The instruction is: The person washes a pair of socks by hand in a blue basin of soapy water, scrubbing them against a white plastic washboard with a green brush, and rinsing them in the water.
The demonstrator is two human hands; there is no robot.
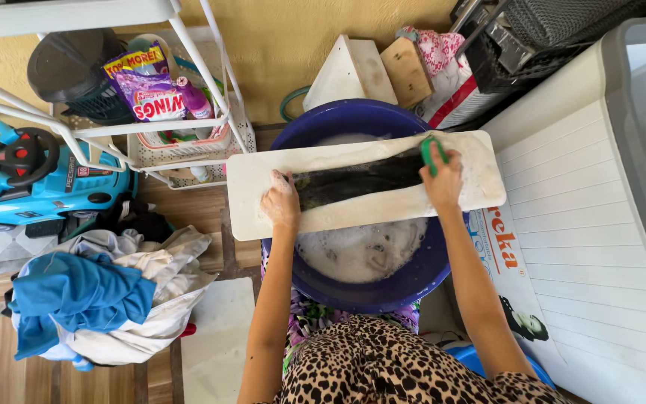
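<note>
Right hand grips green brush beside white-red-lettered package.

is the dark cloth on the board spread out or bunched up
Spread out: the dark cloth lies flat lengthwise along the white board, with the left hand pinning one end and the right hand at the other.

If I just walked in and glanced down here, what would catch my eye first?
Most likely the big blue basin of soapy water in the middle, with a white board laid across it. On the board lies a dark wet cloth: the left hand pins one end, the right hand holds a green brush at the other. A blue toy car stands far left.
</note>
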